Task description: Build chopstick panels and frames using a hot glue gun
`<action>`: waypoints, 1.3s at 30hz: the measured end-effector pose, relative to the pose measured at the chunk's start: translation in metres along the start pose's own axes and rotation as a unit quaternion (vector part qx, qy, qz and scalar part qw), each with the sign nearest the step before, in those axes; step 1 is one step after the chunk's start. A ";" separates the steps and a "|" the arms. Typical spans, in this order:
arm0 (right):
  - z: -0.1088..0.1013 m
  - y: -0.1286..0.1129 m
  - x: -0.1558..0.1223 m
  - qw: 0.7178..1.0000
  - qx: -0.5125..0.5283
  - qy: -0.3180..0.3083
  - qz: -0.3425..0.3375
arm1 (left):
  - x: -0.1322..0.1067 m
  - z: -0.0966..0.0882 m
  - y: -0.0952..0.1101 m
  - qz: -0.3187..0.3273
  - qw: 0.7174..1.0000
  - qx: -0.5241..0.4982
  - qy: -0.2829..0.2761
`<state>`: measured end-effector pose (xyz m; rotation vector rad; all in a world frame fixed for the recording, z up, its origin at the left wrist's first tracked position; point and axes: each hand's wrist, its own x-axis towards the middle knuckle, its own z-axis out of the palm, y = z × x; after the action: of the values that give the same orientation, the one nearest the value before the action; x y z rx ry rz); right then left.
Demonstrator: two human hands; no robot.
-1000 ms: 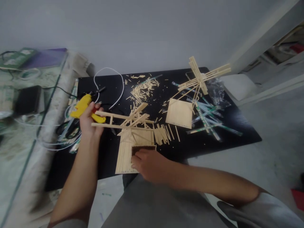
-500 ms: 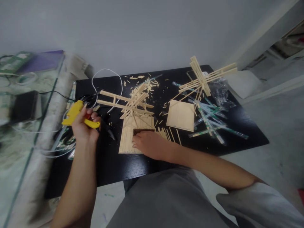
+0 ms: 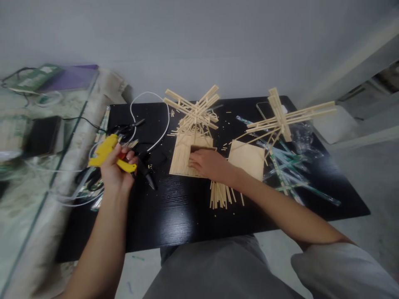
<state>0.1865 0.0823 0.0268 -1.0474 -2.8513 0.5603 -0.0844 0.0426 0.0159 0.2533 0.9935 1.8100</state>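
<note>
My left hand is wrapped round a yellow glue gun, held above the left part of the table with its trigger side towards my fingers. My right hand grips a windmill model made of thin wooden sticks, at the edge of a dark rectangular opening. My fingertips are partly hidden there. Crossed stick blades stand at the model's far end. Just under my right wrist lies a bunch of loose sticks.
A second windmill model stands to the right, beside green-and-clear plastic wrappers. Pliers, scissors and a white cable lie at the left. Stick scraps litter the back of the black table. A glass-topped surface adjoins on the left.
My right hand has pushed the windmill model back towards the wall, and its blades sit farther from me. The loose sticks now show in front of it. The glue gun stays in my left hand.
</note>
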 end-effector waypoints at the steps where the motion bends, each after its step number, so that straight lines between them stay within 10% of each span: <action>1: -0.003 0.001 0.001 1.000 -0.003 0.003 0.001 | 0.001 -0.001 -0.001 0.001 1.000 0.001 -0.001; 15: -0.006 -0.071 -0.044 0.988 -0.031 -0.030 -0.150 | 0.003 -0.004 0.003 0.000 1.000 0.006 0.007; 23: 0.016 -0.043 -0.029 0.993 0.002 -0.041 -0.109 | 0.001 -0.001 0.002 -0.004 1.000 0.003 0.007; 31: -0.007 -0.003 0.001 0.998 0.007 -0.025 -0.052 | 0.002 -0.003 0.002 -0.001 1.000 0.003 0.002; 39: -0.011 -0.037 -0.022 0.996 0.009 -0.001 -0.089 | 0.002 -0.004 0.002 -0.002 1.000 0.000 0.000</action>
<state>0.1825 0.0457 0.0517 -0.7809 -2.8952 0.5712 -0.0893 0.0419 0.0138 0.2516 0.9930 1.8056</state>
